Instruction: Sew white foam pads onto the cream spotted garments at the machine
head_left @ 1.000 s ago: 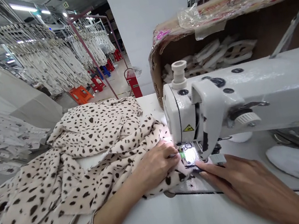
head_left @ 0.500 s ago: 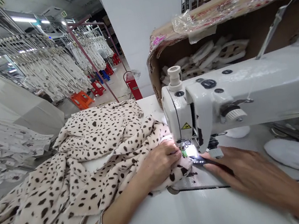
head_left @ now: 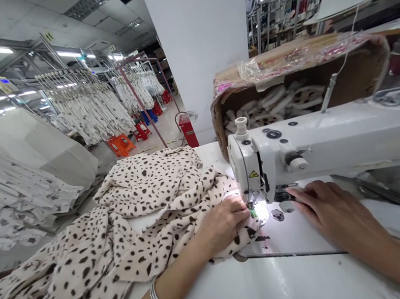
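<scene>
L hand (head_left: 225, 223) pinches spotted fabric (head_left: 137, 256) at its R end, adj. to lit needle area (head_left: 261, 212) of sewing mach. (head_left: 338, 140); rest of fabric lies bunched on table (head_left: 278, 285), L side. R hand (head_left: 337, 215) is R of needle area, fingers bent; can't tell if fingertips grip anything.

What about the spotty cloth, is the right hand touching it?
No, only the left hand touches the spotty cloth; the right hand is apart.
</scene>
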`<act>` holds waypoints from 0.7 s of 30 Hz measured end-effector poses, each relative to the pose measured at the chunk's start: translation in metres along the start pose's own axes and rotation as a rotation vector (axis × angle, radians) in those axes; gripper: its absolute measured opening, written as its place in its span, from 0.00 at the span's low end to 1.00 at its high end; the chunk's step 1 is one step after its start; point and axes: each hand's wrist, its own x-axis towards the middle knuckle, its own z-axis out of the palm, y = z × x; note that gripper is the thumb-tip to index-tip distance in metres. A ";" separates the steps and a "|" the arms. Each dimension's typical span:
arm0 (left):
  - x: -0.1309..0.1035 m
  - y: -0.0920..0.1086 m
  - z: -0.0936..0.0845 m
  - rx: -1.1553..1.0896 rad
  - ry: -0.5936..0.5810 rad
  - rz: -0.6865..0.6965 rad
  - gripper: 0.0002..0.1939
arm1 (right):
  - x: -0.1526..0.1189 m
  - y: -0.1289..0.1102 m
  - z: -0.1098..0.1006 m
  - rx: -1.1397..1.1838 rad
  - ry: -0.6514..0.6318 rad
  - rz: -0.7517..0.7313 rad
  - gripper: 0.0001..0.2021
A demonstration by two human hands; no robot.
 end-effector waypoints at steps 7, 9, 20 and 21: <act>-0.005 0.000 0.002 0.008 -0.013 -0.023 0.12 | -0.004 0.002 0.007 0.033 0.007 -0.004 0.18; -0.006 0.001 0.002 0.020 -0.007 -0.037 0.11 | -0.005 0.002 0.008 0.042 0.012 -0.005 0.18; -0.007 0.002 0.002 0.087 0.046 -0.064 0.09 | -0.002 -0.003 0.009 0.039 0.090 -0.003 0.15; -0.008 0.002 0.002 0.092 0.052 -0.074 0.11 | -0.002 -0.003 0.009 0.038 0.094 -0.002 0.15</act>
